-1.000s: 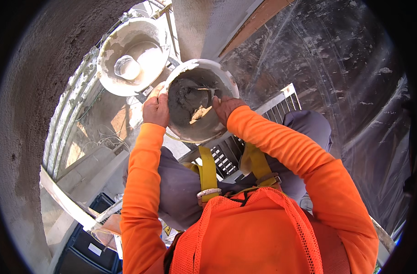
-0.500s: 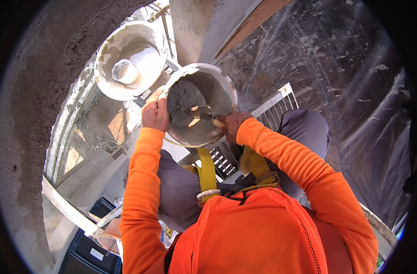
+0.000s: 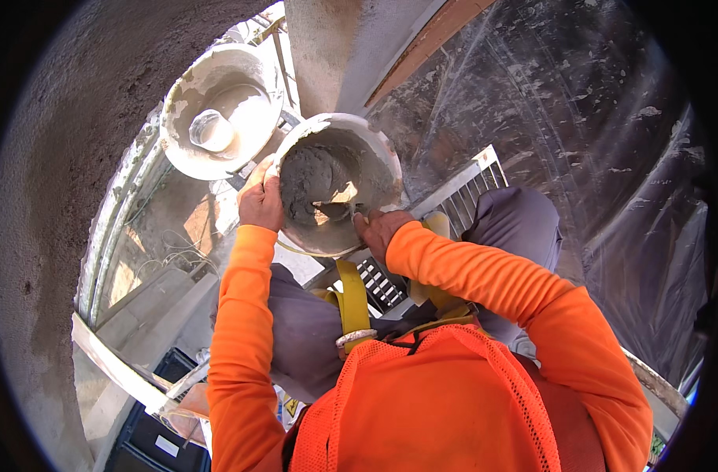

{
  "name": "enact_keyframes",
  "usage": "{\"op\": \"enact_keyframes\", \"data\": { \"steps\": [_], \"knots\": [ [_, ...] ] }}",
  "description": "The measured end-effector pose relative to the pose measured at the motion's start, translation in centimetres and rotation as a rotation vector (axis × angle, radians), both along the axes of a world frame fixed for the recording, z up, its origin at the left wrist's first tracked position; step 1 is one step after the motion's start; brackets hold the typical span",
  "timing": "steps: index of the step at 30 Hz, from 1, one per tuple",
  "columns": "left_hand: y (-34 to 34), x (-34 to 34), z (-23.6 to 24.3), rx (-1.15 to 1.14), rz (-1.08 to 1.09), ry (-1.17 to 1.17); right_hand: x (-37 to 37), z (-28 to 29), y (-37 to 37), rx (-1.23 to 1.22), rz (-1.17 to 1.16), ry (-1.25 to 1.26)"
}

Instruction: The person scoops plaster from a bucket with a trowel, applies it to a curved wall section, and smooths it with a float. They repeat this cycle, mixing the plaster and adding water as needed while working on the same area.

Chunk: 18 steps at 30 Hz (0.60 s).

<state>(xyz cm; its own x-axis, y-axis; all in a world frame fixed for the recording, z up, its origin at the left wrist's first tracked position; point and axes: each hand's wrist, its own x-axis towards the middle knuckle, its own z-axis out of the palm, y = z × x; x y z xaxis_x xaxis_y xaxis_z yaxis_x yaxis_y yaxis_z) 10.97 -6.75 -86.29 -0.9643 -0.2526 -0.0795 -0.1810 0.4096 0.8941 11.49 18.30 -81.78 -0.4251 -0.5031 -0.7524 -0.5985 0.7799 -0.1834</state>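
Note:
A round bucket (image 3: pixel 374 151) stands tilted in front of me, its inside wall smeared with grey. Wet grey mortar (image 3: pixel 308 175) lies in the bottom of it. My left hand (image 3: pixel 260 201) is closed on the bucket's left rim, thumb over the edge. At the near right rim, my right hand (image 3: pixel 381 231) is wrapped round the handle of a trowel, which is mostly hidden by the fingers. The trowel (image 3: pixel 334 211) has its blade down inside the bucket, against the mortar, partly in sunlight.
Beyond the bucket, at the left, stands a second, pale bucket (image 3: pixel 174 153) with a white cup (image 3: pixel 211 130) in it. Metal grating (image 3: pixel 473 193) runs beneath me. Rough plastered wall (image 3: pixel 52 197) curves along the left; dark plastic sheeting (image 3: pixel 563 141) spreads at the right.
My right hand has moved slightly left and nearer me, and the trowel blade has shifted and turned within the bucket. My left hand keeps its hold on the rim.

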Motion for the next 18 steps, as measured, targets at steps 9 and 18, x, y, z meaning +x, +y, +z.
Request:
{"op": "enact_keyframes", "data": {
  "steps": [9, 18],
  "knots": [
    [0.3, 0.0, -0.6, -0.019, -0.063, 0.193, -3.1, -2.9, -2.6, -0.156, 0.086, 0.499],
    [0.0, 0.3, -0.6, -0.015, -0.111, 0.035, -2.5, -0.3, 0.3, -0.132, 0.192, 0.192]
  ]
}}
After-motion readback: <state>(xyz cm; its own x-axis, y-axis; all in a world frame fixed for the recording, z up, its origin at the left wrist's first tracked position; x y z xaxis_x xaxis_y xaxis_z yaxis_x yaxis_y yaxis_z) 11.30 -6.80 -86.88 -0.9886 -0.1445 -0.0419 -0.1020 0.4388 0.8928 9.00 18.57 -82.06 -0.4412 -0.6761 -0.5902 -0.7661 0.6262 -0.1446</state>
